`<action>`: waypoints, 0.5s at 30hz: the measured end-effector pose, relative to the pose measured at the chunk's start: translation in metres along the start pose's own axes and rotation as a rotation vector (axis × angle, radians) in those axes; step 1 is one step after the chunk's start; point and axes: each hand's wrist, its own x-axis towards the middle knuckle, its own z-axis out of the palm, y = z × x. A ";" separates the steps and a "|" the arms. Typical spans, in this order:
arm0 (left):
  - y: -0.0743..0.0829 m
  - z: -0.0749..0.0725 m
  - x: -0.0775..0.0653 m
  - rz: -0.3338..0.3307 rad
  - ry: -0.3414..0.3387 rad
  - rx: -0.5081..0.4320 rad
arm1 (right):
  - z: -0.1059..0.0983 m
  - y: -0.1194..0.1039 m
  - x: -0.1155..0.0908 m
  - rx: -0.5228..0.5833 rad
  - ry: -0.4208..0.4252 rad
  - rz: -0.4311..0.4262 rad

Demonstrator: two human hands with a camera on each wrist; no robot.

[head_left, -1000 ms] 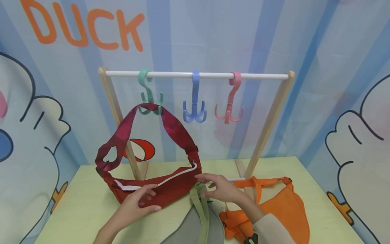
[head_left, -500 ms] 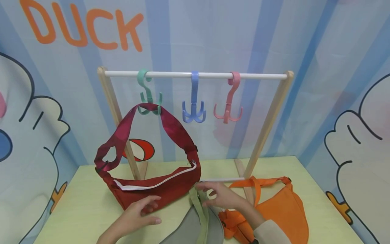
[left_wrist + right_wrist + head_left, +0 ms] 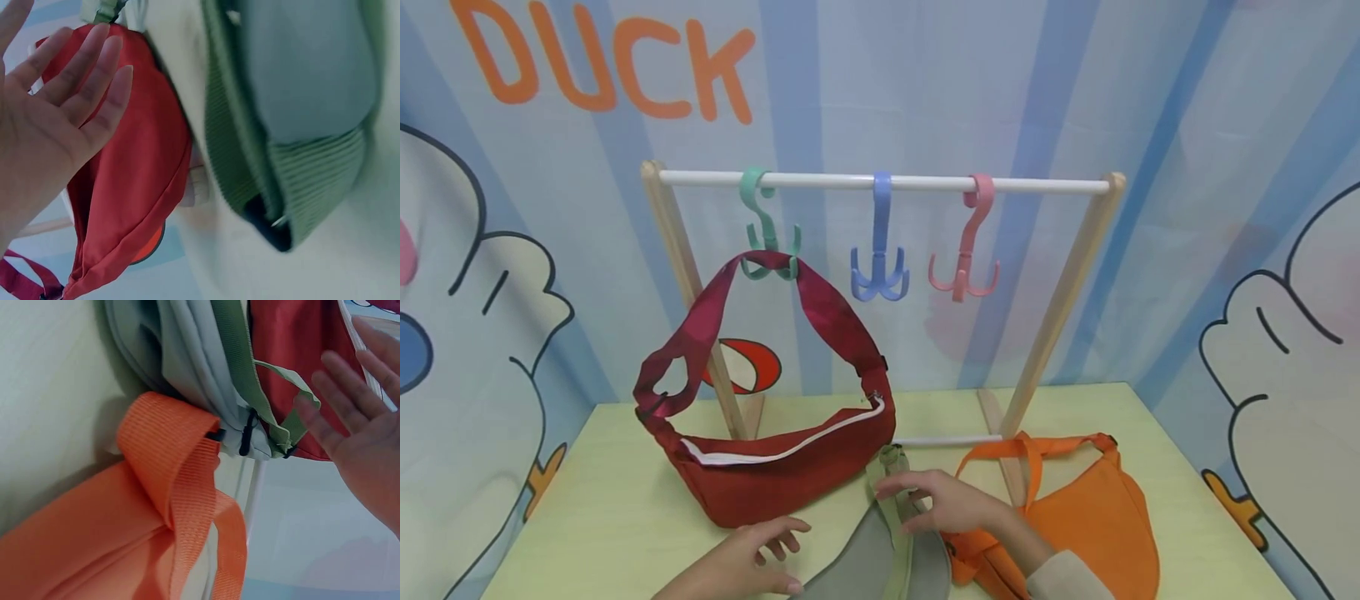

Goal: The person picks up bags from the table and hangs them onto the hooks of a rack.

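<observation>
A red shoulder bag (image 3: 775, 487) hangs by its strap from a green hook (image 3: 765, 221), its white zip edge facing up. A grey bag (image 3: 853, 554) with a green strap (image 3: 901, 542) lies on the table in front of it. My right hand (image 3: 951, 502) is over that strap, fingers relaxed; in the right wrist view the fingertips (image 3: 306, 406) come close to the strap, and contact is unclear. My left hand (image 3: 748, 560), fingers loosely spread and holding nothing, is left of the grey bag and in front of the red one.
An orange bag (image 3: 1093, 533) lies at the right, its strap partly behind my right forearm. The wooden rack (image 3: 1063, 292) carries a white rail (image 3: 1045, 186) with a blue hook (image 3: 880, 250) and a pink hook (image 3: 966, 250). A printed backdrop stands behind the table (image 3: 572, 508).
My left hand has drawn back from the red bag, down toward the near side and the grey bag. My right hand has shifted slightly nearer along the green strap.
</observation>
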 end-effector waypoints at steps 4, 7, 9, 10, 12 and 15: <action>-0.005 0.009 0.002 -0.001 -0.098 -0.022 | 0.005 0.004 -0.002 0.042 -0.092 -0.015; -0.014 0.014 0.005 0.083 -0.194 -0.029 | 0.008 0.007 -0.003 0.060 -0.139 -0.027; -0.030 0.015 0.011 0.133 -0.269 -0.033 | 0.009 0.008 -0.004 0.067 -0.161 -0.038; -0.045 0.017 0.017 0.162 -0.306 -0.037 | 0.010 0.009 -0.005 0.066 -0.168 -0.042; -0.077 0.020 0.032 0.182 -0.368 -0.028 | 0.011 0.011 -0.006 0.067 -0.182 -0.039; -0.105 0.025 0.043 0.245 -0.405 0.018 | 0.012 0.013 -0.008 0.056 -0.200 -0.021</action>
